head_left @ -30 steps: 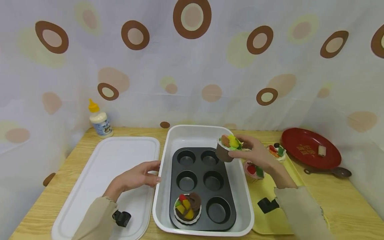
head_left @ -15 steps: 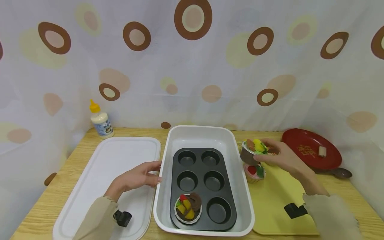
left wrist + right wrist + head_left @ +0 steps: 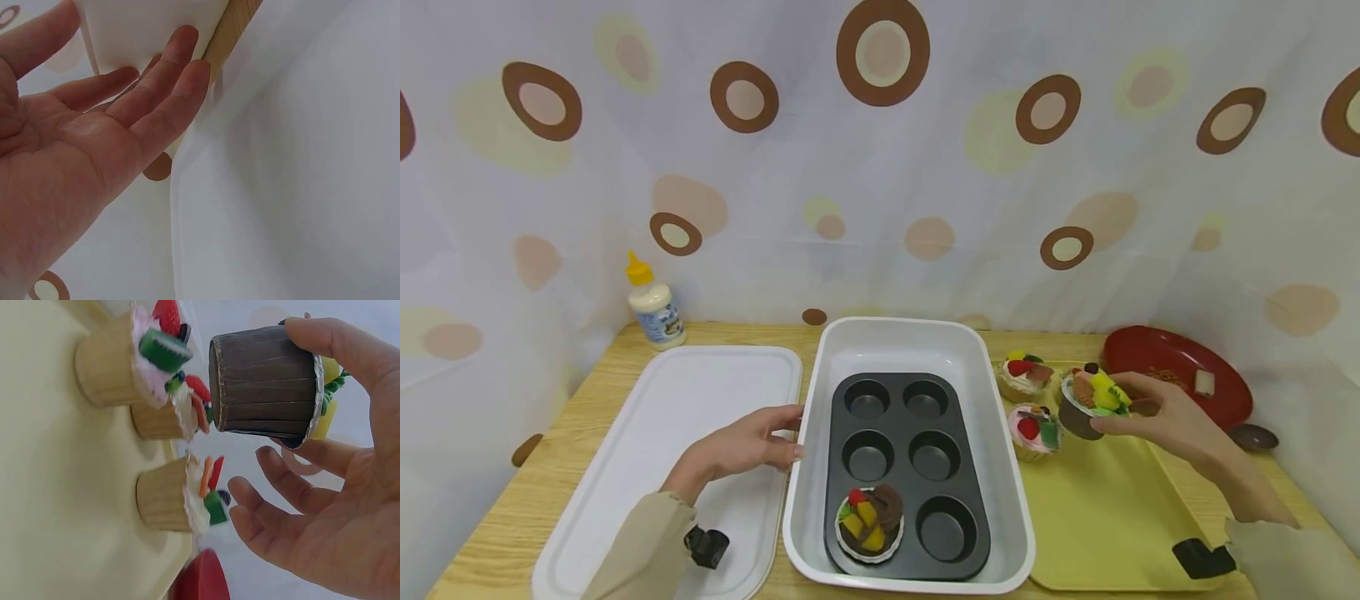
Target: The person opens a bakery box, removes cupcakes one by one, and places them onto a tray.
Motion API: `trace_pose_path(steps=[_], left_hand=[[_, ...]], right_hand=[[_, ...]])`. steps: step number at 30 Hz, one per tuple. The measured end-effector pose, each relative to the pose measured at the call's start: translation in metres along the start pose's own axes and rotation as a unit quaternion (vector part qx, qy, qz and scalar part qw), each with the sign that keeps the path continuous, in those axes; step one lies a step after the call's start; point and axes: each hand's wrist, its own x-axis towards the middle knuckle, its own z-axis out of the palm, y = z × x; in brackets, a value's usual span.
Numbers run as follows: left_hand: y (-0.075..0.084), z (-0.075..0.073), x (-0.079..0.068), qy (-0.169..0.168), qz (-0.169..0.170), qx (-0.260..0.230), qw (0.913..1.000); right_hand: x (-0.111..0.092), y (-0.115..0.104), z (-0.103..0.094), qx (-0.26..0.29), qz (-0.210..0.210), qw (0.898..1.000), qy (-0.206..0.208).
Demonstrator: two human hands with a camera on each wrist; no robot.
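Observation:
My right hand (image 3: 1172, 417) pinches a cupcake (image 3: 269, 381) in a dark brown wrapper, topped with yellow fruit and green leaves. It hangs above the yellow tray (image 3: 1105, 517). Just left of it on that tray stand a pink-topped cupcake (image 3: 1033, 429) and a cream-topped cupcake (image 3: 1024, 375); another cream-topped cupcake (image 3: 178, 494) shows behind. At the left wall of the white basin (image 3: 808, 492) is my left hand (image 3: 745, 442), fingers loosely bent, fingertips right at the wall. A black muffin tin (image 3: 902, 442) lies inside, with a chocolate fruit cupcake (image 3: 869, 525) in its front left cup.
On the left lies a white tray (image 3: 700, 400), with a yellow-capped bottle (image 3: 657, 308) behind it. At the back right, a red plate (image 3: 1157, 342) carries a small pale piece (image 3: 1205, 382), and a dark spoon (image 3: 1253, 437) lies in front of it.
My right hand has carried the brown-wrapped cupcake from over the muffin tin rightward to above the yellow tray. My left hand has stayed at the basin's wall.

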Motion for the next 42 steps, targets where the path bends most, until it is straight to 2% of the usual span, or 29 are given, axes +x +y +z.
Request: trace_pose_path(steps=[6, 12, 21, 31, 42], left_hand=[[-0.002, -0.001, 0.000, -0.002, 0.004, -0.006, 1.0000], [-0.002, 0.000, 0.003, -0.006, 0.005, -0.008, 0.9999], [-0.003, 0.000, 0.004, -0.009, -0.002, -0.007, 0.9999], [-0.002, 0.000, 0.001, -0.001, -0.008, -0.003, 1.0000], [-0.004, -0.002, -0.001, -0.001, -0.003, -0.009, 1.0000]], right_hand=[[-0.008, 0.019, 0.000, 0.010, 0.015, 1.000, -0.014], [-0.015, 0.040, 0.011, 0.042, 0.032, 0.998, -0.032], [-0.018, 0.056, 0.021, 0.055, 0.058, 0.995, -0.056], [-0.018, 0.069, 0.031, 0.024, 0.005, 0.999, -0.030], [-0.017, 0.065, 0.032, 0.024, 0.006, 0.999, -0.038]])
